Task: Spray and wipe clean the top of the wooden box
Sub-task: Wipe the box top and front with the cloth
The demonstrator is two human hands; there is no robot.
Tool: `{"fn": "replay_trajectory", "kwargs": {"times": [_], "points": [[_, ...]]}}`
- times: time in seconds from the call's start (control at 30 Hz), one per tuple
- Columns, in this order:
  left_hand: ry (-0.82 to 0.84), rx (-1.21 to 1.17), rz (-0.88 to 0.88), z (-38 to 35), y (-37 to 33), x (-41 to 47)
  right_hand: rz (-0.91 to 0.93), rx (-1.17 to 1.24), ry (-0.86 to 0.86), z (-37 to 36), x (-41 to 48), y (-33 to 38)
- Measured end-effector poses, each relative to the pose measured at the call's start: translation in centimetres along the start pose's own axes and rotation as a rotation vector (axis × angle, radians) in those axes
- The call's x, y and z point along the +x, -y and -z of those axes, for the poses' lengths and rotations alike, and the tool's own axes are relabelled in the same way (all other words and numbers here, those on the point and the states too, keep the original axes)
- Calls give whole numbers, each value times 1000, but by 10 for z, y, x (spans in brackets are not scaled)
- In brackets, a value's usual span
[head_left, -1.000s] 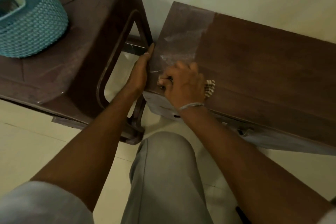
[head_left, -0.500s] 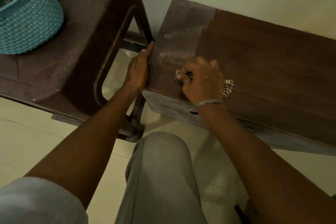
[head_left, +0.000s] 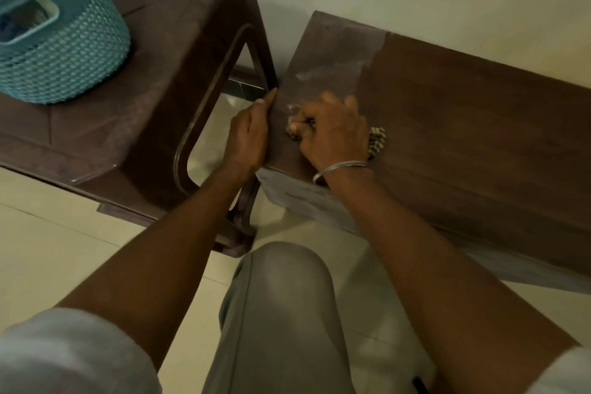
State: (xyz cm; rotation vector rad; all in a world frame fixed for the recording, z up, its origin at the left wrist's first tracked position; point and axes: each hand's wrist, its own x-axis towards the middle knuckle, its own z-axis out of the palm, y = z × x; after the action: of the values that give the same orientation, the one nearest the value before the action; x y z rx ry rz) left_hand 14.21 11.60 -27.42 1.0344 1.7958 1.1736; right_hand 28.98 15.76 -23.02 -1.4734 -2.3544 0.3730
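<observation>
Cloth is bunched under our right hand, fingers curled round it, on the wooden box. Our left hand, fingers straight, braces its side. We should rub firmly the dusty patch beyond the knuckles.

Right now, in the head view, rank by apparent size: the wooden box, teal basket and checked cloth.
1. wooden box
2. teal basket, cropped by the frame
3. checked cloth, mostly hidden under the right hand
</observation>
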Motion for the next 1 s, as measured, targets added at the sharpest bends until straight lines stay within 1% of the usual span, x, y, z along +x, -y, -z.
{"fn": "replay_trajectory", "kwargs": {"times": [0.07, 0.13, 0.23, 0.33, 0.43, 0.5, 0.53, 0.6, 0.73, 0.8, 0.9, 1.0], "points": [[0, -3, 16, -2, -1, -1, -48, 8, -47, 6, -7, -19], [-15, 2, -12, -4, -1, -1, -78, 34, -67, 11, -11, -31], [-59, 25, -26, -6, 2, 2, -111, 32, -80, 9, -8, -26], [-77, 38, -58, -6, 6, 3, -73, 16, -49, 0, 6, 2], [-147, 98, -147, -7, 5, -2, -7, 28, 38, -7, 25, 31], [-189, 118, -158, -8, 3, -3, 32, 42, 68, -8, 32, 34], [-184, 139, -152, -8, 2, -2, 47, 44, 69, -7, 32, 29], [-171, 163, -134, -7, 1, -1, 51, 28, 50, -3, 26, 10], [-196, 177, -120, -9, 2, 0, -16, 8, -38, 13, 7, -40], [-209, 188, -129, -10, 2, 0, -53, 4, -35, 21, 0, -57], [-219, 214, -139, -11, 2, 1, -99, 29, -67, 21, 2, -54], [-210, 250, -152, -12, 4, 1, -82, 38, -85, 8, 19, -26]]}}
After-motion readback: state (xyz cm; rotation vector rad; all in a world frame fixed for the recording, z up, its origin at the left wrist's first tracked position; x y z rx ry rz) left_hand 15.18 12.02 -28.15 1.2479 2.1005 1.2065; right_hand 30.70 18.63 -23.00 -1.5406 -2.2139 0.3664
